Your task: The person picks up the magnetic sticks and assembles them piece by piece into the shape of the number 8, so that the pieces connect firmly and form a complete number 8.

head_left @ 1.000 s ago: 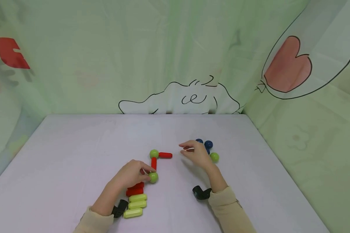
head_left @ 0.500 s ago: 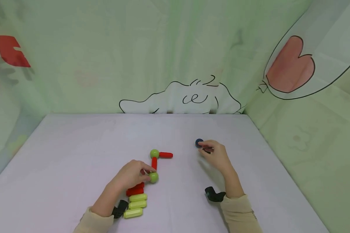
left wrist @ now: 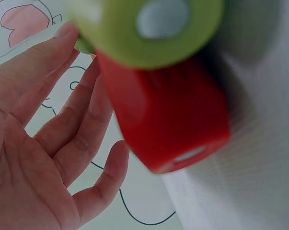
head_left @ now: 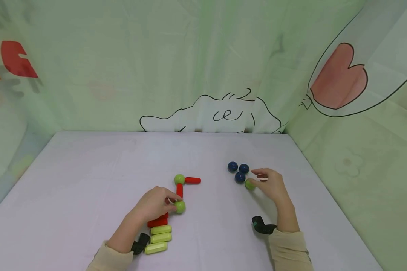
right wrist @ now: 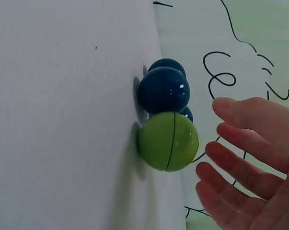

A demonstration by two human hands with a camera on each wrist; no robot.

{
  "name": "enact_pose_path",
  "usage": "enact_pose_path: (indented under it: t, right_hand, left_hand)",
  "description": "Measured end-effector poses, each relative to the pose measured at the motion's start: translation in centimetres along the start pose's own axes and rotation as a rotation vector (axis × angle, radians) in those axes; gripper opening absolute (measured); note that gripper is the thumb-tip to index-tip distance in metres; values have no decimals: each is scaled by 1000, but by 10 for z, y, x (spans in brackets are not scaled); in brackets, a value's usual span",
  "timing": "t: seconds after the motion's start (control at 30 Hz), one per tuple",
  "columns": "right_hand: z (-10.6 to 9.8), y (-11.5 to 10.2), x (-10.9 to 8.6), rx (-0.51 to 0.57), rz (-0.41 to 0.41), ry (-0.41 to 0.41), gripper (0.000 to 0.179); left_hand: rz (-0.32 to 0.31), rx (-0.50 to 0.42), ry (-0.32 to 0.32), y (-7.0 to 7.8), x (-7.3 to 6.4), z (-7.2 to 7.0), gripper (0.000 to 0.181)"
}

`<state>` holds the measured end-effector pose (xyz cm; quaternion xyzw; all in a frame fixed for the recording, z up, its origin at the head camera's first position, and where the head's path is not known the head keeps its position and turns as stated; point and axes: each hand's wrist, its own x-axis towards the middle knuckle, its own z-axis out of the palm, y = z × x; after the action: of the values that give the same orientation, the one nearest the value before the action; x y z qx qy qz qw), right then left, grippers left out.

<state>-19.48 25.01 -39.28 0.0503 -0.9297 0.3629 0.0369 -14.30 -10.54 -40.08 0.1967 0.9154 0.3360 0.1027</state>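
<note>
My left hand (head_left: 156, 203) pinches a green ball (head_left: 180, 207) between thumb and forefinger. A red rod (head_left: 179, 190) joins that ball to a second green ball (head_left: 179, 179), from which another red rod (head_left: 192, 180) points right. In the left wrist view, a fingertip meets the held ball, mostly hidden behind a large red rod (left wrist: 168, 120). My right hand (head_left: 271, 184) hovers with spread, slightly bent fingers beside a loose green ball (head_left: 249, 184). The right wrist view has a gap between those fingers and the loose ball (right wrist: 168, 142). Blue balls (head_left: 240, 177) sit just beyond it.
Below my left hand lie red rods (head_left: 157, 222) and a row of yellow-green rods (head_left: 161, 237). Black wrist cameras (head_left: 263, 226) jut from both wrists. The white table (head_left: 105, 162) ends at a printed green curtain (head_left: 105, 75).
My right hand has moved right, past the blue balls to the loose green ball, uncovering the blue ones. The left hand has kept its place on its ball.
</note>
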Motion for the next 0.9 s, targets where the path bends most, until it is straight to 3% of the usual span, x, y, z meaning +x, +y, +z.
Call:
enact_pose_path:
  t: [0.33, 0.9]
  right_hand:
    - [1, 9, 0, 15, 121, -97, 40]
    - [1, 12, 0, -18, 59, -67, 36]
  left_hand:
    - [11, 4, 0, 1, -1, -1, 22]
    - [-18, 14, 1, 3, -2, -1, 19]
